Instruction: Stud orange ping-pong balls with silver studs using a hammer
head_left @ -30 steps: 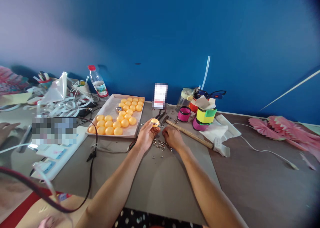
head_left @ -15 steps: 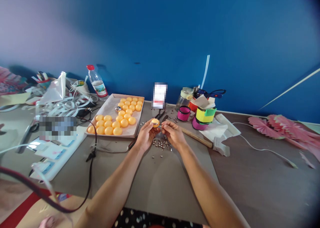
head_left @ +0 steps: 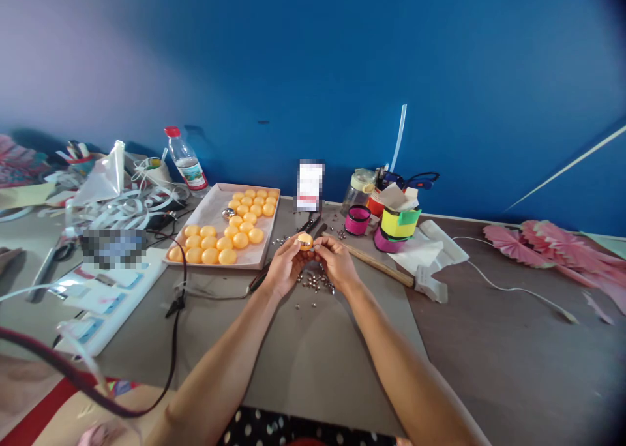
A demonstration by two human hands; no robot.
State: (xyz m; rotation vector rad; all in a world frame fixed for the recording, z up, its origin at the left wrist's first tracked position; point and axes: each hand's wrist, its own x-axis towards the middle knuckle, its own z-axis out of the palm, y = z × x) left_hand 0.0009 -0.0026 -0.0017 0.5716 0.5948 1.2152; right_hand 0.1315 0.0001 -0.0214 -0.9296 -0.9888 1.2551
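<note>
The left grip (head_left: 284,266) is curled, fingers (head_left: 292,249) bent inward; the right grip (head_left: 338,263) is just beside it, turned toward it. Left forearm (head_left: 222,361) and right forearm (head_left: 403,361) spread apart behind them.

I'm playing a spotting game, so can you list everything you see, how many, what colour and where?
Wall: 1, blue, behind
Tabletop: 1, grey and brown, beneath
Tray: 1, white, centre-left
Loose balls: over twenty, orange, in tray
Shiny ball: 1, silver, in tray
Held ball: 1, orange and silver, centre
Beads: many, silver, below held ball
Bottle: 1, clear, red cap, behind tray
Card: 1, white, by wall, blurred
Jar: 1, clear, right of card
Round band: 1, magenta, before jar
Holder: 1, yellow, right of band
Glasses: 1, dark blue, behind holder
Wooden handle: 1, brown, centre-right
Paper fans: several, pink, right
Strips: many, white, left
Cables: several, black and white, mostly left
Left hand: 1, bare, holding ball
Right hand: 1, bare, beside ball
</note>
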